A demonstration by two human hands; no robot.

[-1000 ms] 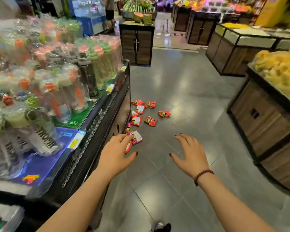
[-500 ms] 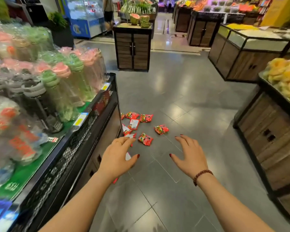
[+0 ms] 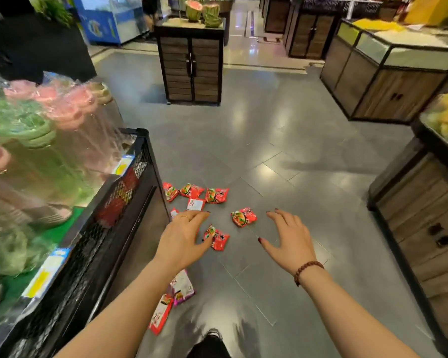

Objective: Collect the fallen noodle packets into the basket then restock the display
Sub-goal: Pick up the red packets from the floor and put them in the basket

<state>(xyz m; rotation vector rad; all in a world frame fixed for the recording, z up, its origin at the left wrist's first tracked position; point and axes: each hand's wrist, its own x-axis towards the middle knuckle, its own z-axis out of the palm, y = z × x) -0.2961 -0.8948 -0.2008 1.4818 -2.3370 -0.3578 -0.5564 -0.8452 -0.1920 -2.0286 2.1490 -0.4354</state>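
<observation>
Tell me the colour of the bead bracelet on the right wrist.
Dark reddish-brown; the bracelet shows best in the head view.

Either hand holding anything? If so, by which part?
Nothing is held. The left hand and right hand are both open, fingers spread, above the noodle packets lying on the floor.

Fallen red crinkled-plastic noodle packets, strewn over grey floor tiles.
Three side by side in the far row, printed faces up; just below them, a white-backed packet lying face down; off to the right, a lone red packet set apart; nearer, another red packet, tilted, one end out of sight; nearest of all, a purple-and-white packet touching a long red-and-white packet, both near the foot of a black mesh-fronted stand.
</observation>
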